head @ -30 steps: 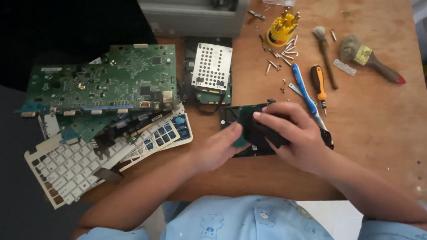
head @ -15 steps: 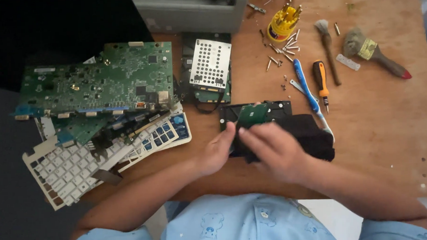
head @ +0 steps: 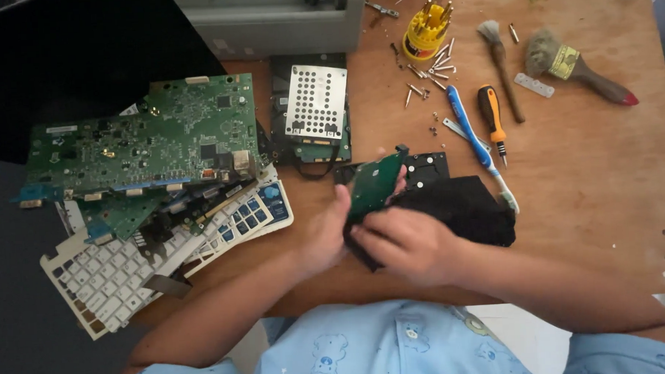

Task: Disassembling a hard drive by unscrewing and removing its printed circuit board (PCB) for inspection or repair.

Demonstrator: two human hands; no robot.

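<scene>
Even, soft light w/ warm tone over the wooden bench (head: pixel 591 200); no hard glare. Shadows faint, short, just under tools & boards. Top-left corner & left edge fall near-black. Centre fairly sharp; slight softness on the hands. Mild wide-angle bend at frame edges. Some compression smear in dark areas.

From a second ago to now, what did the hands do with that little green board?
Both hands tipped the green board up on edge; before, it lay flat under them. The left hand holds its lower end, the right hand has slid down below it, and more of the black cloth shows. The big board, keyboard and screwdrivers stayed put.
</scene>
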